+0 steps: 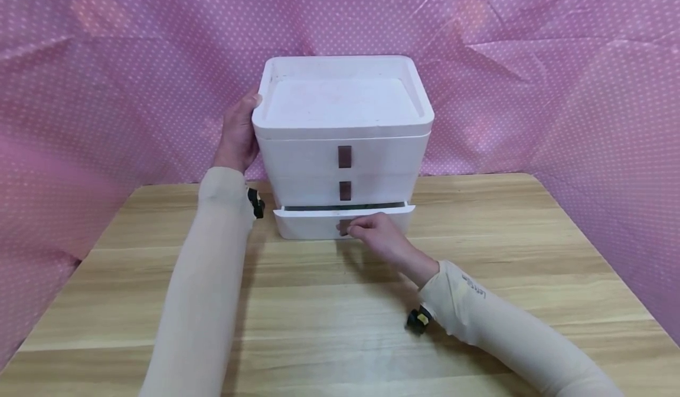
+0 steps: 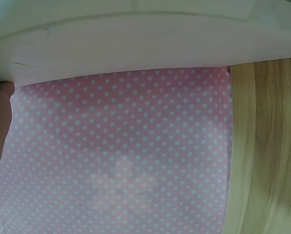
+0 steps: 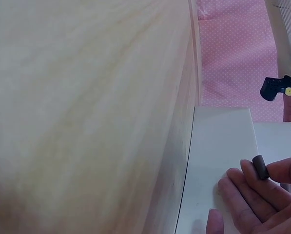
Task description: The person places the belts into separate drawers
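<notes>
A white drawer unit with brown pull tabs stands on the wooden table. Its bottom drawer is pulled out a little, leaving a dark gap above its front. At that drawer, my right hand pinches the brown pull tab between thumb and index finger; in the right wrist view the other fingers extend below it along the white front. My left hand presses against the unit's left side near the top, its thumb at the rim. The left wrist view catches just one digit against the white wall; the remaining fingers are hidden.
The unit's top is a shallow tray with a raised rim. Two closed drawers with a middle pull tab sit above the bottom one. Pink dotted cloth hangs behind and beside the wooden table.
</notes>
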`<state>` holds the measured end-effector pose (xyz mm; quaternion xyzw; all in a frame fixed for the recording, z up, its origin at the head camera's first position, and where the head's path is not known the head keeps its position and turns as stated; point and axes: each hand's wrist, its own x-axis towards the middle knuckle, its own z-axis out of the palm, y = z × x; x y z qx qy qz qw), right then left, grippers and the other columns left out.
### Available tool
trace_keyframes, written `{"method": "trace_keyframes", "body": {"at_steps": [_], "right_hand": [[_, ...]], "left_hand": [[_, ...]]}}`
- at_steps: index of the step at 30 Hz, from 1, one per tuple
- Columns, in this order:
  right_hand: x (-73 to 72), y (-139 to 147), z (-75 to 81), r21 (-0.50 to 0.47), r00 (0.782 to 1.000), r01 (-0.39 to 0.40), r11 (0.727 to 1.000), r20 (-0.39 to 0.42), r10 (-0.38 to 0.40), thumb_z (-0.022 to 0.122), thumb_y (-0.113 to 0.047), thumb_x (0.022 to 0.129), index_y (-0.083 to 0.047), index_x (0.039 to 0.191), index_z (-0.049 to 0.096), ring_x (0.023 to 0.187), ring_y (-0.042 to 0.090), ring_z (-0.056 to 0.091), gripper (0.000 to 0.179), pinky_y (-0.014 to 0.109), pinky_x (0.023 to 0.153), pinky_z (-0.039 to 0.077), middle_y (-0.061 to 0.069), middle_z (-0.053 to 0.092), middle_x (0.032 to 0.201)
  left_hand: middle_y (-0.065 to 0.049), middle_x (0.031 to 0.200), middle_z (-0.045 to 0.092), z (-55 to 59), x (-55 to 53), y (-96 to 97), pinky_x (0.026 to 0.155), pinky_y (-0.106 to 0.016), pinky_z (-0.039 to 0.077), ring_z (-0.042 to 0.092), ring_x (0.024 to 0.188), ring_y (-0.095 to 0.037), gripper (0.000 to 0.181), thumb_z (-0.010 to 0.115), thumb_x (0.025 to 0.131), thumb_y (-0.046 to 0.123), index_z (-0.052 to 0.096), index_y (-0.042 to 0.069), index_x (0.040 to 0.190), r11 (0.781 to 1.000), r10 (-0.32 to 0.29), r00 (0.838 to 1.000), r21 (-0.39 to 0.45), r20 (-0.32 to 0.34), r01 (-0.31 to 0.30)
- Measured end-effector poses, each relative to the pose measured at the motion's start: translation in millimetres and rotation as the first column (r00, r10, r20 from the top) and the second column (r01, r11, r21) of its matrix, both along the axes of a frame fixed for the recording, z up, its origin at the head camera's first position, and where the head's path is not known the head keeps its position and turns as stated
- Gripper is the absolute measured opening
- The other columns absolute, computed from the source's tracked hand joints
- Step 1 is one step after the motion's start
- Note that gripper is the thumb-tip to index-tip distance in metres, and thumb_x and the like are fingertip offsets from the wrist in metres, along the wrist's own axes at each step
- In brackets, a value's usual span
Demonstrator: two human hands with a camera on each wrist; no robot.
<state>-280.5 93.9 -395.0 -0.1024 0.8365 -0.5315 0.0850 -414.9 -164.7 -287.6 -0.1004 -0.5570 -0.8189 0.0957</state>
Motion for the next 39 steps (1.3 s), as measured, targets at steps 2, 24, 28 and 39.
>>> {"method": "trace_keyframes", "body": {"at_steps": [2,24,28,39], "right_hand": [[-0.3,-0.1,0.6,0.0,1.0,-0.005,1.0,0.008,0.005,0.059,-0.011,0.095,-0.004,0.106,0.075,0.101,0.02,0.058,0.021,0.036,0.087,0.047,0.004,0.07,0.114],[-2.6,-1.3,-0.5,-0.029,0.999,-0.016,0.999,-0.036,0.015,0.058,-0.014,0.096,-0.001,0.104,0.076,0.113,0.022,0.059,0.023,0.042,0.101,0.045,0.007,0.071,0.113],[-0.7,-1.7,-2.0,-0.02,0.999,0.007,1.0,-0.037,-0.008,0.059,-0.015,0.096,-0.002,0.105,0.076,0.111,0.022,0.06,0.023,0.043,0.1,0.045,0.008,0.07,0.114],[-3.6,-1.5,-2.5,-0.036,0.999,0.004,0.999,-0.049,-0.006,0.059,-0.014,0.096,-0.001,0.103,0.076,0.111,0.023,0.06,0.023,0.043,0.101,0.045,0.009,0.07,0.114]], "left_hand": [[-0.015,0.128,0.059,-0.3,-0.6,0.0,0.084,-0.029,0.054,0.062,0.103,-0.023,0.044,0.055,0.093,0.019,0.061,0.01,0.135,1.0,-0.006,1.0,0.009,-0.005,0.006],[-0.011,0.131,0.057,1.4,-0.1,-2.6,0.09,-0.03,0.051,0.058,0.11,-0.023,0.045,0.055,0.093,0.023,0.06,0.015,0.136,0.999,-0.019,1.0,-0.035,0.003,0.019],[-0.012,0.13,0.058,-0.5,-0.5,-3.1,0.088,-0.03,0.052,0.058,0.107,-0.022,0.044,0.055,0.093,0.023,0.06,0.013,0.136,0.999,-0.03,1.0,-0.032,-0.004,0.03],[-0.013,0.13,0.056,-1.7,-3.0,-2.8,0.089,-0.03,0.051,0.057,0.11,-0.023,0.045,0.054,0.093,0.023,0.059,0.013,0.137,0.998,-0.046,0.999,-0.034,-0.026,0.045]]}}
